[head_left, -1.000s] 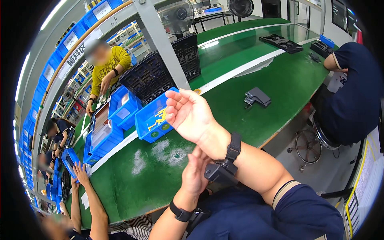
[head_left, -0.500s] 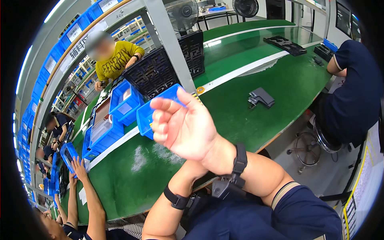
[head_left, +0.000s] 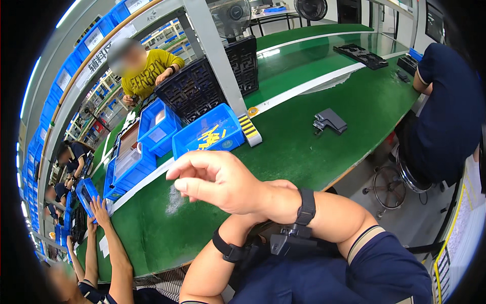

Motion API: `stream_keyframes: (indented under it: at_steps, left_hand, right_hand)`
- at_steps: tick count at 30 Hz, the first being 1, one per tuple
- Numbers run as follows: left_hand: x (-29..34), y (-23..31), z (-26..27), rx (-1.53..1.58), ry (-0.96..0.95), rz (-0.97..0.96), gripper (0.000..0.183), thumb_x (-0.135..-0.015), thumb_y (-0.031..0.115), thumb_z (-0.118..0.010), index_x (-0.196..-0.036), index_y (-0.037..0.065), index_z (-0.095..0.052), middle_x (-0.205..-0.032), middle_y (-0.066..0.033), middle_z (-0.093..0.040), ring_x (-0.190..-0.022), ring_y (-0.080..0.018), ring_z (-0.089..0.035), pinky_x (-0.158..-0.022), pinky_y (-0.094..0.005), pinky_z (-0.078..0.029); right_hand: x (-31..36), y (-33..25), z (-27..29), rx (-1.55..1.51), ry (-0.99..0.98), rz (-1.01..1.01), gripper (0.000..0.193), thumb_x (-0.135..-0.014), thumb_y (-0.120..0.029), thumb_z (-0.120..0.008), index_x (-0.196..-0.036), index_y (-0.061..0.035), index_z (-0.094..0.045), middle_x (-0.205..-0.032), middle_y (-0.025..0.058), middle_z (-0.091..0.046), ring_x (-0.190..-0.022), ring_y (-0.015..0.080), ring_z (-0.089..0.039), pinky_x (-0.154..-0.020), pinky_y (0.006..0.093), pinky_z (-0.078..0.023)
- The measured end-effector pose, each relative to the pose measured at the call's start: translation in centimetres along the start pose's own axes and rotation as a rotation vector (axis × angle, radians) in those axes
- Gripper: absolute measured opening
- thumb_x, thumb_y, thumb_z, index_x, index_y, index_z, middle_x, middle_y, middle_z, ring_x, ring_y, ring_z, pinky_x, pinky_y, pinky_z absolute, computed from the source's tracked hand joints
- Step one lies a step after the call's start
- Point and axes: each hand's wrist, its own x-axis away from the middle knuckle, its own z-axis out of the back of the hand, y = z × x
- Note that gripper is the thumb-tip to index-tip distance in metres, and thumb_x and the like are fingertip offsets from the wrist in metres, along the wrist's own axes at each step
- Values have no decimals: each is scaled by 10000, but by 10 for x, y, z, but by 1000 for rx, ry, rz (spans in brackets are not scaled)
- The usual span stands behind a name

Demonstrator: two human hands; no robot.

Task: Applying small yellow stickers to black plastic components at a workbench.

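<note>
My right hand (head_left: pixel 217 180) hangs over the green table (head_left: pixel 304 159), holding nothing. Its fingers bend loosely, with a gap between them and the thumb. My forearms cross at the wrists, the right one on top. Little shows of my left hand (head_left: pixel 282 184), just a sliver behind the right wrist; its fingers are hidden. A black strap with a small black device (head_left: pixel 288 238) circles my right wrist, and another black strap (head_left: pixel 228 247) is on my left. Just beyond the right hand stands a blue bin (head_left: pixel 181 147) with several yellow strips (head_left: pixel 210 137) inside.
More blue bins (head_left: pixel 132 169) line the left, beside upright black trays (head_left: pixel 190 91) and a grey post (head_left: pixel 217 55). A dark grey L-shaped part (head_left: pixel 331 120) lies to the right. Co-workers sit right (head_left: pixel 445 116), across (head_left: pixel 147 73), and at left, hands on a blue bin.
My right hand has turned from palm up to palm down and dropped nearer to me, uncovering the bin of yellow strips. The person across has shifted their hands slightly.
</note>
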Motion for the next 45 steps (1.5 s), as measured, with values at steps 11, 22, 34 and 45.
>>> stream_keyframes:
  at_steps: [11,22,34,45]
  left_hand:
    - [-2,-19,-3,-24,469,89,220,-814,63,-601,-1024,0,-585,-1015,-91,-592,-931,-155,-545,-818,-303,-446]
    - [28,-1,-35,234,524,34,716,-741,132,-730,-1308,-1,-314,-1139,-103,-486,-987,-169,-554,-870,-287,-451]
    - [15,-16,-26,518,538,85,472,-774,99,-695,-1161,2,-441,-985,-70,-562,-897,-134,-571,-815,-279,-475]
    - [16,-6,-12,478,562,245,496,-802,123,-662,-1209,-2,-405,-1039,-110,-563,-906,-197,-590,-795,-319,-494]
  right_hand:
    - [-7,13,28,1047,96,401,153,-740,-67,-565,-885,-20,-570,-772,140,-596,-719,316,-590,-630,401,-477]
    - [-36,23,97,854,613,86,171,-744,-68,-578,-896,-8,-628,-726,102,-634,-634,178,-613,-612,298,-493]
    - [-41,28,115,-128,744,-187,258,-791,-53,-589,-1039,-4,-538,-848,81,-604,-760,178,-594,-670,296,-480]
    - [-45,44,114,511,561,-101,158,-832,-91,-553,-964,-16,-600,-806,49,-609,-692,104,-565,-596,227,-460]
